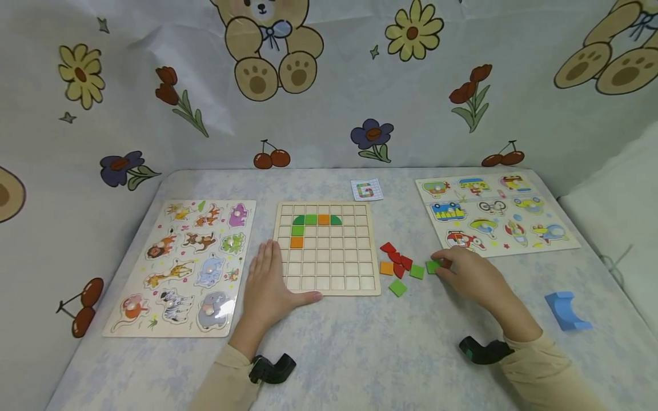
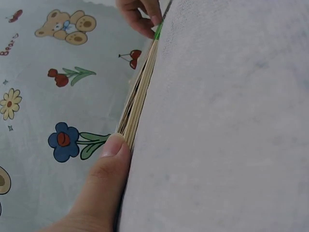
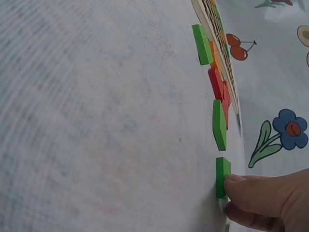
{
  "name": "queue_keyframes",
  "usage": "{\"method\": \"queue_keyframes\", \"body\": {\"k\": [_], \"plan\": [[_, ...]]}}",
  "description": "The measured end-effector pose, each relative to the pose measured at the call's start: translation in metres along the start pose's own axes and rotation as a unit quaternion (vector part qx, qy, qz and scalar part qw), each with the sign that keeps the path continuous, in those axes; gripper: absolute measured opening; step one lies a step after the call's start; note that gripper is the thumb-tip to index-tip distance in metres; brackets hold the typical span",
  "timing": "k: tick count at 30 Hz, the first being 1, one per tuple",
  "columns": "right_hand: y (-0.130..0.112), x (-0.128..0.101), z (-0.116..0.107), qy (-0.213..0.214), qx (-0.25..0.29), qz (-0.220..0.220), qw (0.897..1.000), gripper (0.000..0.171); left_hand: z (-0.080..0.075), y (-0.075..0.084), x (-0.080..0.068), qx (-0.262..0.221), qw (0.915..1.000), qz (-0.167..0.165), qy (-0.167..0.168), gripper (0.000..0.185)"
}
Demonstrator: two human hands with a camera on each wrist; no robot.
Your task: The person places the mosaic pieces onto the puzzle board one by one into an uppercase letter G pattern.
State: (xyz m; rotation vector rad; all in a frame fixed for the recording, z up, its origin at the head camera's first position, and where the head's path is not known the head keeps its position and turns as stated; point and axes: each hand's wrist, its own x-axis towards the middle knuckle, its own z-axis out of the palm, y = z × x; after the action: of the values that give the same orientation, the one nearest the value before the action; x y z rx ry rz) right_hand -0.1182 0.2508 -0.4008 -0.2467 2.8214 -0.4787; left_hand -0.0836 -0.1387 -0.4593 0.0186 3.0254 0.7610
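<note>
My left hand (image 1: 269, 291) lies with straight fingers along the left side of a wooden grid board (image 1: 352, 274), its thumb at the front edge. Green and orange pieces, including a green square tile (image 1: 311, 220) and an orange square tile (image 1: 296, 242), form a bent line in the board's upper left. To the board's right, my right hand (image 1: 470, 279) pinches a green square tile (image 1: 430, 266) at its right end, low at the tabletop. Beside it lie loose red pieces (image 1: 398, 269), an orange tile (image 1: 386, 268) and two more green tiles (image 1: 417, 272).
A small pattern card (image 1: 377, 193) sits behind the board. An animal puzzle (image 1: 192, 279) lies at left, a vehicle puzzle (image 1: 452, 220) at back right. A blue curved block (image 1: 565, 311) stands near the right edge. Behind the table hangs a printed cloth (image 1: 329, 125).
</note>
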Motion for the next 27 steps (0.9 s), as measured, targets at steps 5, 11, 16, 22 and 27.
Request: {"method": "queue_keyframes", "body": {"k": [5, 11, 16, 22, 27], "plan": [[0.002, -0.001, -0.001, 0.007, 0.023, -0.004, 1.0, 0.024, 0.0, 0.001, 0.0, -0.002, 1.0, 0.001, 0.0, 0.154], [0.005, -0.001, -0.002, 0.003, 0.076, -0.01, 0.997, 0.016, 0.0, 0.0, 0.0, 0.0, 1.0, 0.0, -0.001, 0.154], [0.0, 0.006, -0.002, 0.019, 0.111, -0.022, 0.993, 0.015, 0.0, 0.0, 0.001, 0.001, 1.0, -0.003, -0.004, 0.154], [-0.023, 0.02, -0.003, 0.037, 0.133, -0.031, 0.99, 0.016, 0.0, -0.001, 0.001, 0.005, 1.0, -0.004, -0.007, 0.155], [-0.046, 0.038, 0.005, 0.03, 0.172, -0.049, 0.983, 0.015, 0.0, -0.002, 0.001, 0.004, 1.0, -0.003, -0.006, 0.155]]}}
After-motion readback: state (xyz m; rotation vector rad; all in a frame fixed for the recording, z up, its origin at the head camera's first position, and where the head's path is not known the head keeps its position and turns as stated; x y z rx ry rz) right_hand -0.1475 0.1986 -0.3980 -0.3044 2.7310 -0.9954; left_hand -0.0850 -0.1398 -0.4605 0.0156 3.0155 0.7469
